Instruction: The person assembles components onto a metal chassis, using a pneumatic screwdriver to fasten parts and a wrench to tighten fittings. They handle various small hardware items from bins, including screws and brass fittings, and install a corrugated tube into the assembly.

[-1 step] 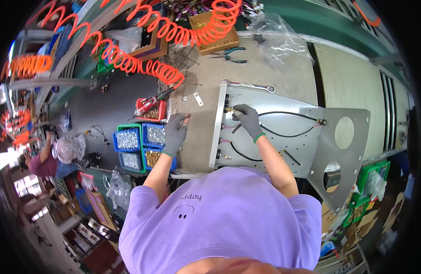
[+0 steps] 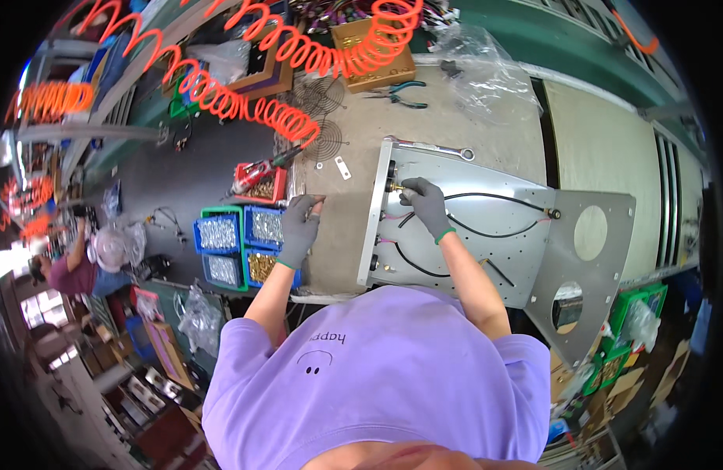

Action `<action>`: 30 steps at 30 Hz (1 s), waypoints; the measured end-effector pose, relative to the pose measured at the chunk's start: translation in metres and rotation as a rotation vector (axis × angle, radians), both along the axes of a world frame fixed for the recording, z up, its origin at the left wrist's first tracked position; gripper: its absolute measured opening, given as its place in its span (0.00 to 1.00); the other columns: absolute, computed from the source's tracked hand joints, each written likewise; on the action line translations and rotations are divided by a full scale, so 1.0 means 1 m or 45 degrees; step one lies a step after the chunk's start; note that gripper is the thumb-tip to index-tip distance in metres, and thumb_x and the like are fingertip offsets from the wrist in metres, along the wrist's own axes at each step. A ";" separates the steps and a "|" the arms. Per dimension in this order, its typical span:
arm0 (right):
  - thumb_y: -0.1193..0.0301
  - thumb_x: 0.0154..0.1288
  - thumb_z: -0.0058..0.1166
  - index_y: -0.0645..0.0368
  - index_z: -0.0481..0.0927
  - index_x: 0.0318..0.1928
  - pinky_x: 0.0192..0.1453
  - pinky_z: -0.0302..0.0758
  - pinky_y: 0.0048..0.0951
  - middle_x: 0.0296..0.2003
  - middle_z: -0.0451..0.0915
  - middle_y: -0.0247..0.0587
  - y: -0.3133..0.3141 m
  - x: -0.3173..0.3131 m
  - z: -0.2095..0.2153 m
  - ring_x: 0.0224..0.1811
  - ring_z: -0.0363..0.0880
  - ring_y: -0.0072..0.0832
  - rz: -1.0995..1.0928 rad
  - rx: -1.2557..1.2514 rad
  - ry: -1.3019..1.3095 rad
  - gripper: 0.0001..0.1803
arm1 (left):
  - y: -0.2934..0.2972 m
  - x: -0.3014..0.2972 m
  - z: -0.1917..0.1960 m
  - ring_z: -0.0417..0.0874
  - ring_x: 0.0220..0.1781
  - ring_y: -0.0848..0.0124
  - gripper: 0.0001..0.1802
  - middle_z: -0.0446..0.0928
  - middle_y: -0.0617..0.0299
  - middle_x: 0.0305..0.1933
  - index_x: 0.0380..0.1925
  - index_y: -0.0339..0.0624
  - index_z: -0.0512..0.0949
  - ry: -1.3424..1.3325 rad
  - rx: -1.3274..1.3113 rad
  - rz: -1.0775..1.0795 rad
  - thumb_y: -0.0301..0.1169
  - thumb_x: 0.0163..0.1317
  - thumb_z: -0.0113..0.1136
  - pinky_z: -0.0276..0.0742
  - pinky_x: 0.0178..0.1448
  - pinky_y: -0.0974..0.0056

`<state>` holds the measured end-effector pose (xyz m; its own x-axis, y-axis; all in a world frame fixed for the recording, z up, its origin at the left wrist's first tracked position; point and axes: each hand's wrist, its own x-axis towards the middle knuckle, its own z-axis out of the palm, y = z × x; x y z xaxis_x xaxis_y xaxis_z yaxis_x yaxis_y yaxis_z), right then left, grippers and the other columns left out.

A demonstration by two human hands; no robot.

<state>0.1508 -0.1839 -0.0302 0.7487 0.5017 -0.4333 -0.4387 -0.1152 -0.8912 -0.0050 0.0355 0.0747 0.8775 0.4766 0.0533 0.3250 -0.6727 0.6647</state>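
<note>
My right hand (image 2: 426, 207), in a grey glove, reaches into an open grey sheet-metal box (image 2: 487, 184). Its fingers are closed at a small brass fitting (image 2: 397, 187) by the left side wall, where black round parts also sit. Black hoses (image 2: 494, 196) with brass ends lie across the box floor, one passing beside this hand. My left hand (image 2: 300, 231), gloved too, is just left of the box, beside the blue bins (image 2: 265, 227). Its fingers are drawn together; whatever they may hold is too small to make out.
A wrench (image 2: 436, 148) lies along the box's far edge. Beyond are pliers (image 2: 398, 95) and a cardboard box (image 2: 377, 70). A red air tool (image 2: 255, 174) on a coiled orange hose (image 2: 291, 125) rests on a red bin. Another person (image 2: 73, 270) works at far left.
</note>
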 end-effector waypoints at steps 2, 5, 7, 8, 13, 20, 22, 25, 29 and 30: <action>0.79 0.58 0.52 0.68 0.78 0.45 0.37 0.80 0.24 0.34 0.81 0.46 0.003 0.002 0.000 0.33 0.81 0.25 0.029 -0.003 -0.066 0.13 | -0.004 -0.022 -0.006 0.80 0.39 0.61 0.07 0.79 0.55 0.35 0.35 0.41 0.81 -0.079 -0.017 0.124 0.27 0.58 0.56 0.74 0.43 0.63; 0.77 0.59 0.53 0.69 0.78 0.44 0.37 0.81 0.24 0.34 0.81 0.45 0.009 -0.001 -0.027 0.33 0.81 0.26 -0.015 0.025 -0.234 0.12 | -0.022 -0.052 -0.001 0.80 0.40 0.68 0.09 0.80 0.56 0.36 0.38 0.35 0.80 -0.010 -0.213 0.317 0.27 0.60 0.56 0.73 0.46 0.66; 0.76 0.60 0.53 0.69 0.78 0.44 0.37 0.81 0.24 0.33 0.81 0.44 0.012 -0.004 -0.026 0.32 0.81 0.26 -0.026 0.100 -0.172 0.12 | -0.032 -0.075 -0.006 0.80 0.39 0.68 0.09 0.80 0.57 0.36 0.38 0.36 0.80 -0.046 -0.162 0.353 0.27 0.60 0.56 0.73 0.45 0.66; 0.76 0.61 0.53 0.69 0.78 0.44 0.36 0.81 0.24 0.33 0.81 0.44 0.014 -0.006 -0.025 0.32 0.81 0.26 -0.033 0.139 -0.135 0.12 | -0.038 -0.087 -0.009 0.80 0.39 0.68 0.09 0.80 0.57 0.36 0.38 0.36 0.80 -0.061 -0.130 0.369 0.27 0.60 0.56 0.73 0.45 0.66; 0.71 0.65 0.50 0.67 0.78 0.42 0.26 0.78 0.26 0.29 0.79 0.42 0.020 -0.004 -0.022 0.24 0.80 0.25 0.084 -0.086 -0.160 0.11 | -0.072 -0.131 -0.006 0.79 0.35 0.70 0.08 0.79 0.58 0.34 0.37 0.38 0.81 -0.030 -0.188 0.603 0.26 0.58 0.58 0.74 0.41 0.69; 0.68 0.67 0.49 0.63 0.74 0.43 0.19 0.69 0.21 0.23 0.74 0.35 0.027 -0.012 -0.021 0.18 0.72 0.19 0.002 -0.068 -0.175 0.11 | -0.083 -0.179 -0.005 0.79 0.38 0.74 0.09 0.79 0.61 0.33 0.39 0.37 0.80 -0.095 -0.253 0.733 0.26 0.59 0.56 0.72 0.44 0.69; 0.68 0.66 0.50 0.66 0.76 0.44 0.23 0.75 0.22 0.28 0.78 0.38 0.023 -0.007 -0.020 0.22 0.76 0.21 0.040 -0.057 -0.037 0.13 | -0.071 -0.192 0.000 0.79 0.36 0.70 0.08 0.78 0.58 0.33 0.38 0.38 0.80 -0.127 -0.154 0.759 0.26 0.58 0.56 0.73 0.42 0.67; 0.66 0.64 0.53 0.68 0.76 0.46 0.27 0.79 0.25 0.35 0.79 0.45 0.018 -0.009 -0.008 0.27 0.79 0.26 0.088 -0.021 0.005 0.17 | -0.043 -0.230 -0.018 0.80 0.34 0.63 0.08 0.78 0.56 0.33 0.36 0.41 0.81 -0.204 -0.035 0.860 0.27 0.57 0.56 0.75 0.41 0.64; 0.61 0.66 0.51 0.61 0.79 0.40 0.20 0.68 0.23 0.25 0.78 0.36 0.015 -0.002 -0.012 0.21 0.73 0.21 0.086 -0.170 -0.046 0.15 | 0.003 -0.287 -0.031 0.81 0.36 0.63 0.08 0.79 0.57 0.32 0.35 0.42 0.81 -0.249 -0.017 1.019 0.29 0.56 0.56 0.75 0.42 0.64; 0.61 0.66 0.51 0.60 0.78 0.40 0.20 0.67 0.22 0.27 0.78 0.36 0.010 0.003 -0.018 0.22 0.72 0.20 0.118 -0.196 -0.053 0.14 | 0.019 -0.305 -0.037 0.82 0.36 0.64 0.08 0.80 0.57 0.33 0.35 0.41 0.81 -0.247 -0.015 1.046 0.28 0.56 0.56 0.75 0.43 0.64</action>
<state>0.1539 -0.1737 -0.0481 0.7216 0.4993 -0.4796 -0.3827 -0.2896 -0.8773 -0.3100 0.0547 0.0379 0.2271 0.9609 0.1583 0.5872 -0.2648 0.7649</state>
